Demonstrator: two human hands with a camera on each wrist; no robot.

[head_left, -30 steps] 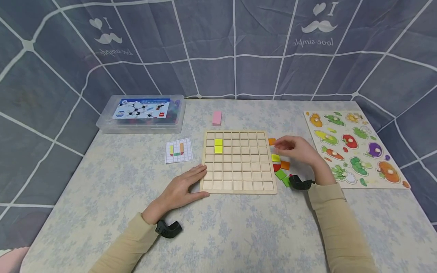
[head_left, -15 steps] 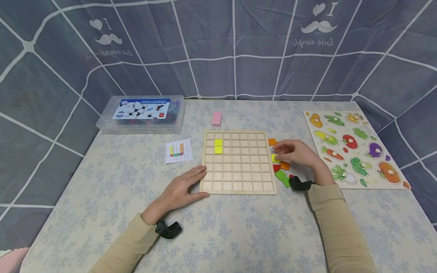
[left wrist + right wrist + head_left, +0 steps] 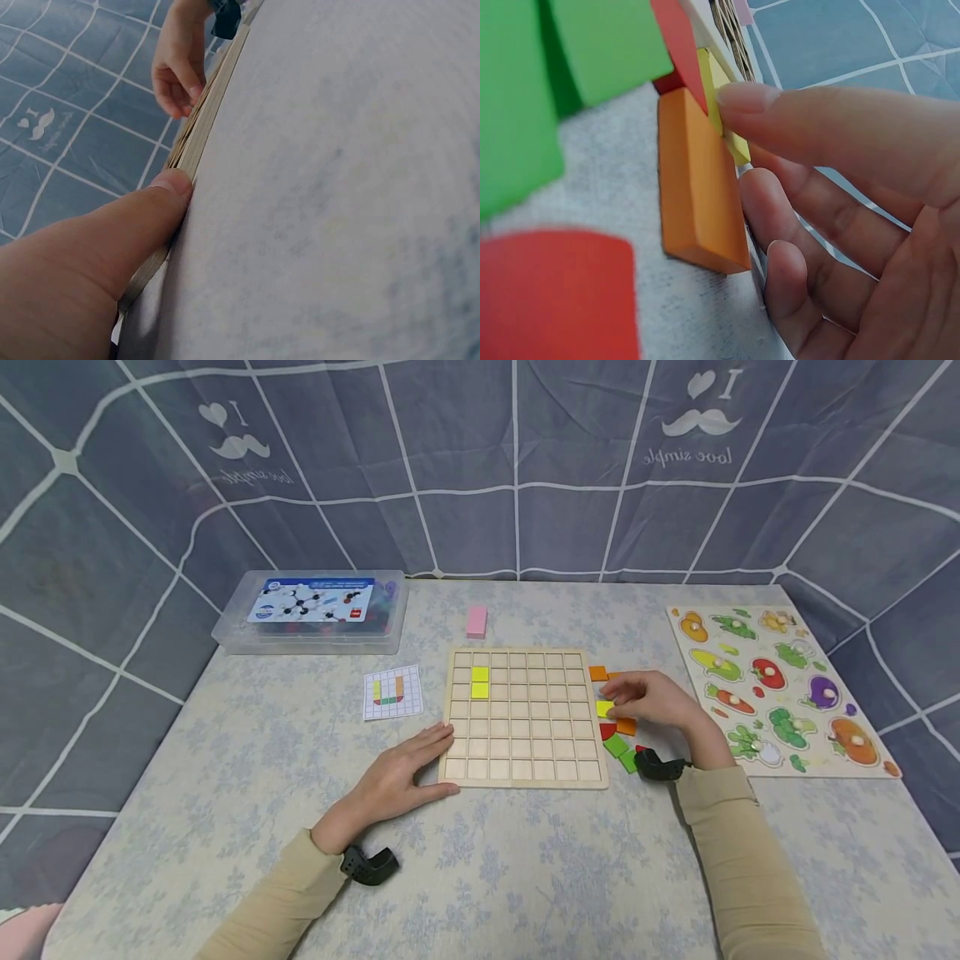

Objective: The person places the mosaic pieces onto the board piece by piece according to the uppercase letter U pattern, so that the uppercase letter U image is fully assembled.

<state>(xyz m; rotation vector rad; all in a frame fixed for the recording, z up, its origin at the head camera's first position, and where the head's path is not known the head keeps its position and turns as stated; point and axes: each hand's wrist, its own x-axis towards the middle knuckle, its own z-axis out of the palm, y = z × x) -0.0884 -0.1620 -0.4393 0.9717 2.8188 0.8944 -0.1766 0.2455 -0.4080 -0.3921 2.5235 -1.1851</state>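
Observation:
In the head view, a wooden grid board (image 3: 528,727) lies flat, with two yellow square tiles (image 3: 480,682) set in one column near its far left. My left hand (image 3: 396,778) rests along the board's left edge, fingers extended; in the left wrist view its thumb (image 3: 146,217) presses the board's side. Beside the right edge, my right hand (image 3: 651,697) pinches a loose yellow tile (image 3: 604,709) between thumb and index finger, low over the table. An orange tile (image 3: 694,180), a red piece (image 3: 555,296) and green tiles (image 3: 611,49) lie around its fingers.
A small pattern card (image 3: 393,692) lies left of the board. Behind stand a clear plastic box (image 3: 311,639) and a pink block (image 3: 476,621). A vegetable knob puzzle (image 3: 780,689) lies at the right. More orange tiles (image 3: 597,673) sit by the board's far right side.
My right hand has come slightly nearer, from the orange tiles to the loose yellow tile, and its thumb and index finger have closed on it. My left hand stays put.

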